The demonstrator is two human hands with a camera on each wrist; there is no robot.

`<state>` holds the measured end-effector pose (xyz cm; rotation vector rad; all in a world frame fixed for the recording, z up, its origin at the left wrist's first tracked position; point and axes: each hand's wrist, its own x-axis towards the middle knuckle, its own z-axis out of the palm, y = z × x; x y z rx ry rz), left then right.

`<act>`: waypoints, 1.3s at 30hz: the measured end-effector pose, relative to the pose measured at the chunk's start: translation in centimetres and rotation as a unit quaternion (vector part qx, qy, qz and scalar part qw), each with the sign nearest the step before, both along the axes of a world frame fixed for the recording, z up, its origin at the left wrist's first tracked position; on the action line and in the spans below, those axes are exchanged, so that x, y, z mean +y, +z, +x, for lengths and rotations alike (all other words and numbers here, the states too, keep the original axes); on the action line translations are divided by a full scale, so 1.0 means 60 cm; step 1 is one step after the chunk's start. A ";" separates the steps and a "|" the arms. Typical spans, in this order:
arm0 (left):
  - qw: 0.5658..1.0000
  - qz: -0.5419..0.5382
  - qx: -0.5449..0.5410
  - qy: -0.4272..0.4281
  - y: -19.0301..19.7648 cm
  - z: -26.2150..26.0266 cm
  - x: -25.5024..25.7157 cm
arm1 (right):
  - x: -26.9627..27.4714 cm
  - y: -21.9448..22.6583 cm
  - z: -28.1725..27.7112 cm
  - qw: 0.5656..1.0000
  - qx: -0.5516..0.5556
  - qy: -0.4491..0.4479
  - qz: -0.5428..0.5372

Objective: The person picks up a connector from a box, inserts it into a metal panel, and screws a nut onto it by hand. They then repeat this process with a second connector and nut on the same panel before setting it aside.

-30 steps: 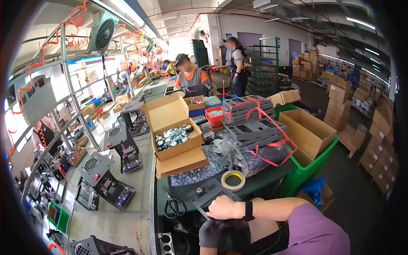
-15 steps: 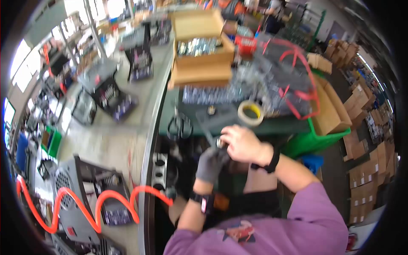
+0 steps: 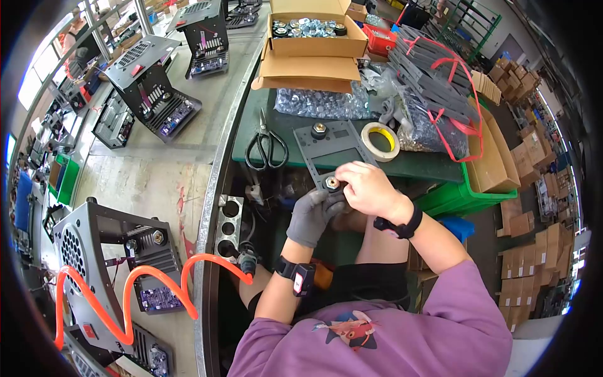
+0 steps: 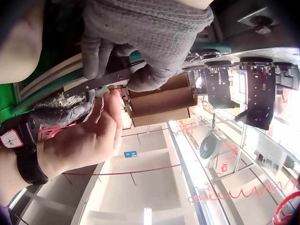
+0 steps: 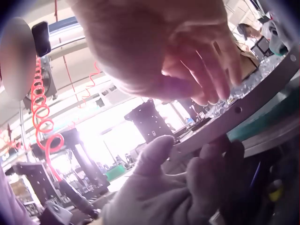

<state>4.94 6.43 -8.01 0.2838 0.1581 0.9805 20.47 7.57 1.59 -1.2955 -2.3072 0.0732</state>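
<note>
A flat grey metal panel (image 3: pixel 308 147) with cutouts spans from the green bench top toward the lap. My left hand (image 3: pixel 308 220), in a grey knit glove, grips its near edge, thumb on one face and fingers on the other in the right wrist view. At the panel's near corner sits a round foot (image 3: pixel 331 183) with a brass-coloured hex centre. My bare right hand (image 3: pixel 370 191) has its thumb and fingertips bent at this foot's side. In the left wrist view the right hand (image 4: pixel 89 136) reaches to the panel's edge. A similar foot (image 3: pixel 319 130) sits at the far corner.
Black-handled scissors (image 3: pixel 266 146) and a tape roll (image 3: pixel 380 141) flank the panel. Behind are bagged parts (image 3: pixel 323 103) and an open carton (image 3: pixel 314 47) of feet. An orange coiled hose (image 3: pixel 135 308) crosses the left bench among grey housings (image 3: pixel 81 251). A green bin (image 3: pixel 458 200) stands right.
The head view has tipped down toward the lap. My right hand has shifted off the left hand and is now at the round foot. My left hand now grips the panel's near edge.
</note>
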 end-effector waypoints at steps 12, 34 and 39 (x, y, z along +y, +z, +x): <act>0.998 -0.051 -0.037 0.001 0.016 -0.002 0.004 | 0.012 0.036 -0.009 0.997 0.037 -0.003 -0.064; 0.988 -0.056 0.144 0.012 0.024 -0.024 0.049 | 0.215 -0.017 0.035 0.984 -0.084 -0.062 -0.146; 0.913 -0.032 0.353 0.203 0.045 -0.037 0.014 | 0.170 0.034 0.068 0.830 0.434 0.014 -0.351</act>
